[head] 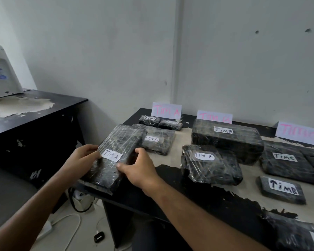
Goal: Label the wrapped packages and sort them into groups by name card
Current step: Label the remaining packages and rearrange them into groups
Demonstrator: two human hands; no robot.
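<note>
Head view. Sorting step in hand: long black wrapped package labelled "TIM A" (114, 156), left of centre, gripped from both sides. Left hand (82, 158) curled on its left edge, fingertips touching the white label; right hand (140, 169) clamped on its right edge, thumb on top. Package tilted, far end overlapping the flat "TIM A" package (157, 140), near end overhanging the table's left edge.

Pink-lettered "TIM A" name card (166, 111) upright at the wall, upper centre; two small "TIM A" packages (159, 122) just in front. Judged: package already labelled, now being placed into the A group. Next move probably calls for lowering it flat beside or onto the flat "TIM A" package, fully on the table (198, 180), then letting go.

Right of centre: "TIM B" card (214, 116), partly blocked by the large "TIM B" package (227, 140); medium "TIM B" package (211, 164); small "TIM B" package (282, 190). Far right: third card (299, 133), lettering faint, last letter hard to read; "TIM C" package (286, 160), a neighbour cut by the frame edge. Lower right: one more package (295, 234), label cut off, unreadable. Underside of held package and most left-hand fingers hidden.
</note>
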